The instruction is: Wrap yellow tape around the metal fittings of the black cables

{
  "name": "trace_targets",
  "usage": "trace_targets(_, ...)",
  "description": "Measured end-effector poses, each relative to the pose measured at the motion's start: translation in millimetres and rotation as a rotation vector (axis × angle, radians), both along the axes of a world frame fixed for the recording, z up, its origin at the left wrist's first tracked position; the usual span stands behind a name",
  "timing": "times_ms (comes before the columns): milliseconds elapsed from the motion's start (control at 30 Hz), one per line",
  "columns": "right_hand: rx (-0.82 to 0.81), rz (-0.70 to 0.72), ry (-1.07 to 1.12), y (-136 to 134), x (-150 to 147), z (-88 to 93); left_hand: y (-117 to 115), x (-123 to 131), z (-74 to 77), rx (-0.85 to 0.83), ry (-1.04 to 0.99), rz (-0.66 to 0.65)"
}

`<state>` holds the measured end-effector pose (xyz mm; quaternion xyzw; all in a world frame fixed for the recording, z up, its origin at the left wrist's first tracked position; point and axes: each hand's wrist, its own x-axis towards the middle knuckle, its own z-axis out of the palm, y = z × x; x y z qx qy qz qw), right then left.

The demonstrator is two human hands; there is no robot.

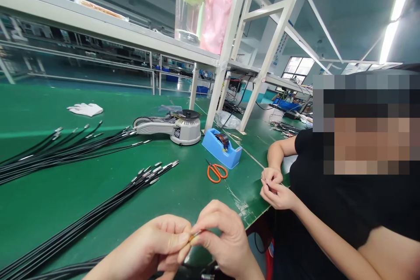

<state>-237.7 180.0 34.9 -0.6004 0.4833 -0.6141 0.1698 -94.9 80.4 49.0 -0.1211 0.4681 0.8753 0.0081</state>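
My left hand (164,243) and my right hand (223,236) meet at the bottom centre, fingertips pinched around a small amber and silvery piece (194,235). Both hands are closed on it. To their left, a bundle of black cables (108,208) with metal ends lies diagonally on the green table (183,192). Beyond my right hand are orange-handled scissors (217,172) and a blue tape dispenser (221,148) with a brown roll. Below my hands, part of another cable bundle is visible at the bottom edge.
A grey round-topped machine (185,129) stands behind, with more black cables (82,146) and a white glove (85,109) to its left. A person in black (315,192) sits at right, hands together at the table edge. Above, a shelf (147,46) holds a bottle (188,13).
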Motion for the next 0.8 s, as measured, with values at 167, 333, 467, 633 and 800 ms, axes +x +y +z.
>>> trace_targets(167, 0.034, 0.026, -0.069, -3, -8, 1.3, 0, -4, 6.9, -0.262, -0.076, 0.079)
trace_targets(333, 0.282, -0.014, -0.358, 0, -15, -0.5, 10, -11, 11.1, -0.888, -0.236, 0.332)
trace_targets(467, 0.383, -0.097, -0.336, 4, -13, 3.1, 15, -15, 10.7, -1.045, -0.229, 0.283)
trace_targets(633, 0.349, -0.089, -0.222, 10, -13, -0.9, 16, -17, 8.6, -1.125, -0.247, 0.248)
trace_targets(800, 0.385, -0.051, -0.084, 20, -19, -1.0, 23, -19, 9.1, -1.192, -0.254, 0.24)
